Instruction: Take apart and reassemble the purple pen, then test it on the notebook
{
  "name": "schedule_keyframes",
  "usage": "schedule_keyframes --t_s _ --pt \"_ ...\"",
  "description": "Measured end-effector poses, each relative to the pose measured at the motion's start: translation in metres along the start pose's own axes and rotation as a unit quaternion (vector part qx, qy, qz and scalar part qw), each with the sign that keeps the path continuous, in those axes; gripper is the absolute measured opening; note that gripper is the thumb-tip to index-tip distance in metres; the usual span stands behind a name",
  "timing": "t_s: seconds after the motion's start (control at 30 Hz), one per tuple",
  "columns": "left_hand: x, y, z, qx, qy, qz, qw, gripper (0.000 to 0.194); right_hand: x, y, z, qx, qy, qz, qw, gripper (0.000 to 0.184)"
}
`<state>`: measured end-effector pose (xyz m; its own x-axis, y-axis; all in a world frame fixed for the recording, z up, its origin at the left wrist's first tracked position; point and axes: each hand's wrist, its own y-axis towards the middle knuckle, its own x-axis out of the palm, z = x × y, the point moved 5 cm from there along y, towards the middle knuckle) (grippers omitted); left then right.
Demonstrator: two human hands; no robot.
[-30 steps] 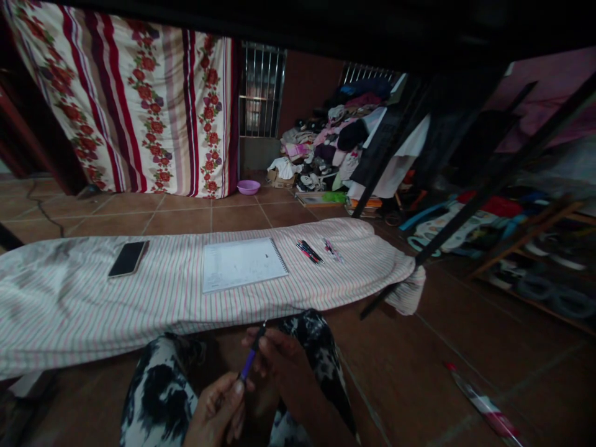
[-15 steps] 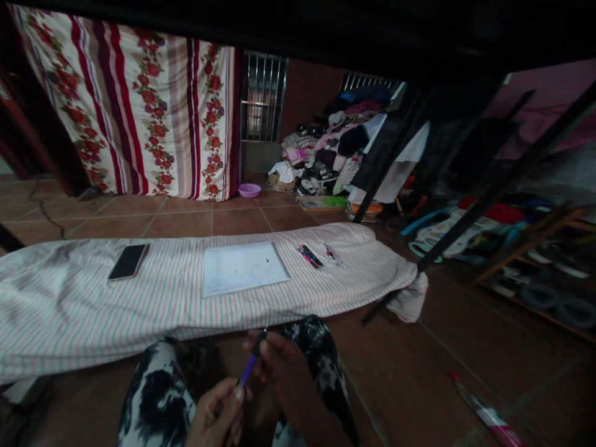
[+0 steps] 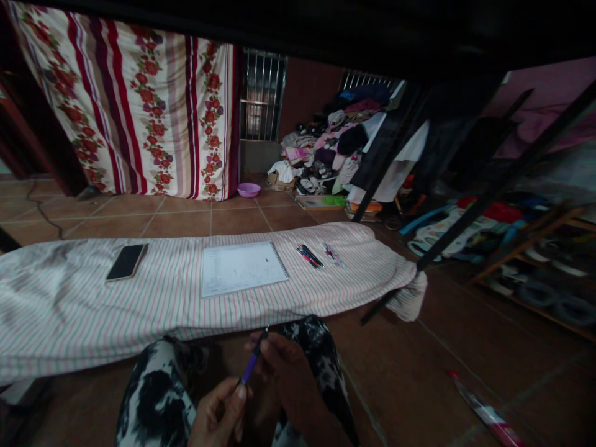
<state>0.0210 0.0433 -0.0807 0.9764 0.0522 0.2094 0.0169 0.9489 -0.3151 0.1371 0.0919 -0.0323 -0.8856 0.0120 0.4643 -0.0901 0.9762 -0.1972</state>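
A purple pen (image 3: 250, 369) with a dark grip slants between my two hands, over my lap and below the bench edge. My left hand (image 3: 221, 410) is closed, pinching the pen's lower end between thumb and finger. Around the dark upper part, near the tip, my right hand (image 3: 284, 363) is closed too. Just beyond lies a spiral notebook (image 3: 244, 270) with faint writing and a small dark object on its page. To its right, a cluster of several pens (image 3: 310, 256) rests beside some small clear-and-pink items (image 3: 333, 254) that I cannot make out.
A phone (image 3: 126, 262) lies left on the striped cloth (image 3: 162, 310) covering the bench. Dark metal poles (image 3: 465, 214) slant at the right. A red-and-clear packet (image 3: 487, 413) is on the floor. Farther back are a purple basin (image 3: 248, 189), piled clothes (image 3: 339, 136) and a shoe rack (image 3: 535, 261).
Almost nothing differs. The view has shifted very slightly, while both hands keep the same hold on the purple pen.
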Motion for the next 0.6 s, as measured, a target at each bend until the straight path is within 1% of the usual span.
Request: schedule_keyframes --t_s 0.1,0.27,0.47,0.6 --pt "-0.0006 -0.0002 -0.0001 -0.012 0.002 -0.003 1.0 0.051 -0.001 0.0016 0.0023 -0.009 -0.005 -0.017 1.0 0.037" --pt "0.0009 0.002 -0.0031 -0.013 0.001 -0.013 1.0 0.052 -0.006 0.0049 0.0053 -0.02 -0.01 -0.023 0.999 0.035" --pt "0.0025 0.004 0.0019 0.02 0.058 0.004 0.998 0.057 -0.0075 0.0067 -0.0005 -0.032 -0.034 0.007 0.999 0.035" --pt "0.0023 0.0044 0.0053 0.029 0.069 0.014 0.997 0.057 -0.007 0.0062 -0.0003 -0.037 -0.043 -0.001 0.998 0.037"
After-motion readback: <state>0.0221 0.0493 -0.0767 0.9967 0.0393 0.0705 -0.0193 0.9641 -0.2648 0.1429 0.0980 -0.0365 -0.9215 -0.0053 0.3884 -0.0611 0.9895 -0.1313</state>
